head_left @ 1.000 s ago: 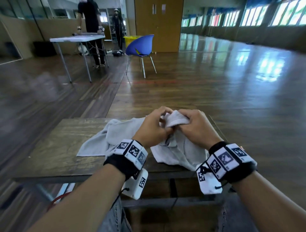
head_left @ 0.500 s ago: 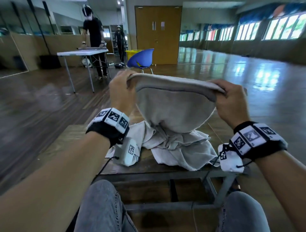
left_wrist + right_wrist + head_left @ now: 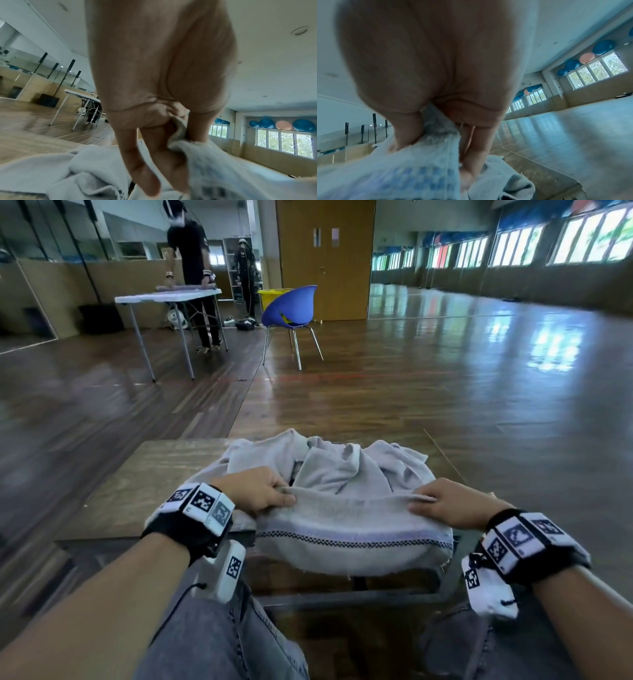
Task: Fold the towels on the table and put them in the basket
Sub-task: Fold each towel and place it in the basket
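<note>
Table (image 3: 161,463): wooden, carrying the pile of crumpled towels (image 3: 329,463).
Towel (image 3: 352,529): grey, striped, hanging over the table's near edge, stretched between both hands.
Left hand (image 3: 255,491): fingers pinching the towel's left corner.
Right hand (image 3: 448,505): fingers pinching its right corner.

Glossy wood floor (image 3: 411,378), blue chair (image 3: 291,308) before a wooden door (image 3: 325,258), windows (image 3: 565,241) along the right wall.

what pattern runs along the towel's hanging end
A dark checkered band on the pale grey towel, clearest in the head view.
</note>
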Action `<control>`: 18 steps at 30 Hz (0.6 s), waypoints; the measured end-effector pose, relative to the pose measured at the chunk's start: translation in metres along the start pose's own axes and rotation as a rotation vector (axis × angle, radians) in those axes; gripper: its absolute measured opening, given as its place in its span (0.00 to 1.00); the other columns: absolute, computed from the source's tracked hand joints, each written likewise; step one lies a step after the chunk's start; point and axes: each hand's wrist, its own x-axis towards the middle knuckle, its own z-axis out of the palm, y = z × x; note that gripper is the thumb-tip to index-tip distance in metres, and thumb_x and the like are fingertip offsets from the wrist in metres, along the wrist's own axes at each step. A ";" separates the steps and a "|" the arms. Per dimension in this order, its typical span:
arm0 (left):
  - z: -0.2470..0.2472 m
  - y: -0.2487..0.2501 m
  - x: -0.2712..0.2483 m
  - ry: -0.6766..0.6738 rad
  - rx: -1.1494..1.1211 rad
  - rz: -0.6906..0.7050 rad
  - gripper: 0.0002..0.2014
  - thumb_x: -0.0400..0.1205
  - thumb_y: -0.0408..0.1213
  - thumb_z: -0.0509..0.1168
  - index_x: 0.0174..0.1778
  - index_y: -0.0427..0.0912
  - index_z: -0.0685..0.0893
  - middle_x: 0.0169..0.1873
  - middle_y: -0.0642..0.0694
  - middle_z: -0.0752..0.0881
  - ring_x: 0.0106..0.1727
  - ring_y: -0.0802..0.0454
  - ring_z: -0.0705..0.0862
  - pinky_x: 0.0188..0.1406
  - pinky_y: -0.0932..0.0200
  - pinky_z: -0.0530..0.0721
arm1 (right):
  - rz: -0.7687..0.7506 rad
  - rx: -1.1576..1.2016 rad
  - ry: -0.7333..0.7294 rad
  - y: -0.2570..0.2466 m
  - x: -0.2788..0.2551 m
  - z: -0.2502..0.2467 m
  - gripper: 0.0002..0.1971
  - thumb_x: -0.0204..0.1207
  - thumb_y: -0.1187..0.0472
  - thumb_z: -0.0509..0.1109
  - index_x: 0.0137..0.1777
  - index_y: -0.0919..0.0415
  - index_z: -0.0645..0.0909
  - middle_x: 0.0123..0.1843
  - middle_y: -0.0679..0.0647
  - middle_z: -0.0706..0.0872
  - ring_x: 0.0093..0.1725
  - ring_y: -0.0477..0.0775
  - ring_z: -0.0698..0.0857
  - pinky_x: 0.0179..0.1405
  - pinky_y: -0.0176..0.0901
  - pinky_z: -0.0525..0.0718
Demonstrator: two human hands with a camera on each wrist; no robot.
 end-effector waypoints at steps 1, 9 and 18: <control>0.002 0.000 0.006 0.055 0.028 -0.015 0.21 0.85 0.46 0.68 0.27 0.44 0.72 0.18 0.55 0.73 0.22 0.59 0.71 0.25 0.71 0.70 | 0.031 0.004 0.060 0.002 0.005 0.002 0.21 0.85 0.53 0.68 0.30 0.57 0.73 0.29 0.49 0.76 0.31 0.49 0.73 0.37 0.46 0.69; 0.030 -0.007 0.075 0.385 -0.072 -0.175 0.24 0.83 0.39 0.67 0.21 0.43 0.70 0.22 0.46 0.74 0.33 0.45 0.76 0.36 0.57 0.71 | 0.139 0.182 0.320 0.034 0.069 0.036 0.19 0.82 0.60 0.71 0.35 0.75 0.79 0.33 0.68 0.83 0.32 0.56 0.77 0.32 0.40 0.72; 0.054 -0.027 0.161 0.166 -0.049 -0.265 0.17 0.85 0.45 0.64 0.55 0.35 0.90 0.56 0.35 0.89 0.60 0.37 0.85 0.57 0.52 0.81 | 0.153 0.187 0.197 0.069 0.154 0.057 0.18 0.80 0.59 0.75 0.32 0.70 0.82 0.27 0.52 0.78 0.34 0.50 0.76 0.31 0.35 0.72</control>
